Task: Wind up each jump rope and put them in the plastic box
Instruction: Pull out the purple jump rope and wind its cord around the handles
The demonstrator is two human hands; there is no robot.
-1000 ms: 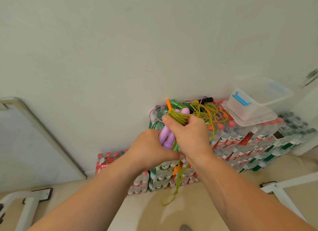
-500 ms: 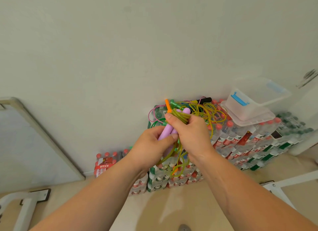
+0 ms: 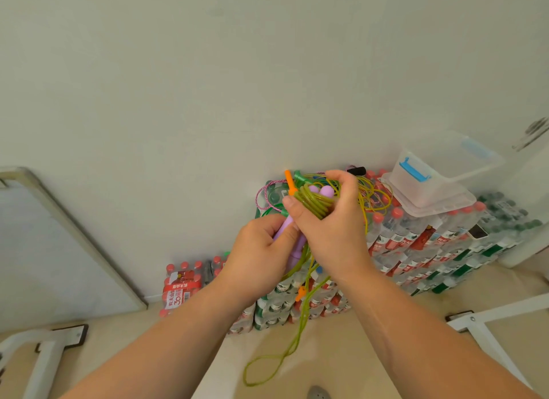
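Behind all, pale wall [image 3: 208, 86], filling the upper half. Against its foot, stacked packs of bottled water [image 3: 416, 241], blurred toward the far right. On top of the stack, clear plastic box [image 3: 439, 175] with a blue latch, open, sitting on what looks like its lid [image 3: 445, 204]; contents impossible to make out through the cloudy side.

Hands together in front of the stack. Left hand [image 3: 261, 256] wrapped round the purple handles [image 3: 322, 190], most of their length hidden in the palm. Right hand [image 3: 329, 232] pressed close against it, thumb and fingers curled round the olive-green jump rope [image 3: 312, 204] coiled about the handle tops. Loose tail [image 3: 276, 360] dangling toward the floor.

Behind the fingers, tangled heap of other ropes [image 3: 374, 196], half hidden. Poking out: orange handle [image 3: 289, 183], black handle [image 3: 356, 170].
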